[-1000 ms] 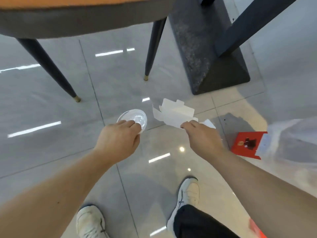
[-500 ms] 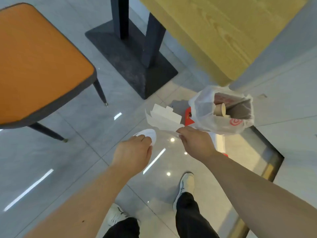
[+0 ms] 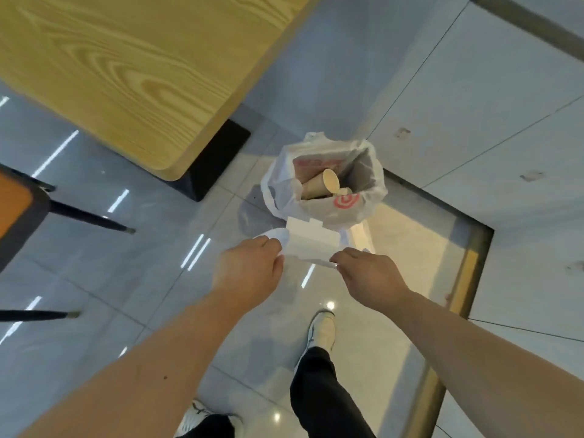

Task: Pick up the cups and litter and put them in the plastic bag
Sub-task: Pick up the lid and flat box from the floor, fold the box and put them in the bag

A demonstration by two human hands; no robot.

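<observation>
A white plastic bag (image 3: 363, 210) with a red logo stands open on the floor, with brown paper cups (image 3: 322, 184) lying inside. My left hand (image 3: 249, 270) grips a clear plastic cup lid (image 3: 279, 234), mostly hidden behind the fingers. My right hand (image 3: 366, 273) pinches a flattened white cardboard box (image 3: 311, 241) by its near edge. Both hands hover just in front of the bag's mouth, and the cardboard overlaps the bag's near wall.
A wooden table top (image 3: 132, 67) fills the upper left, with its dark base (image 3: 218, 162) beside the bag. An orange chair (image 3: 15, 210) with black legs stands at the left. Grey wall panels (image 3: 489, 121) rise at the right. My feet are below.
The view swung from the floor under the chair to the bag. Both hands carried the lid and the cardboard up to the bag, which now sits straight ahead.
</observation>
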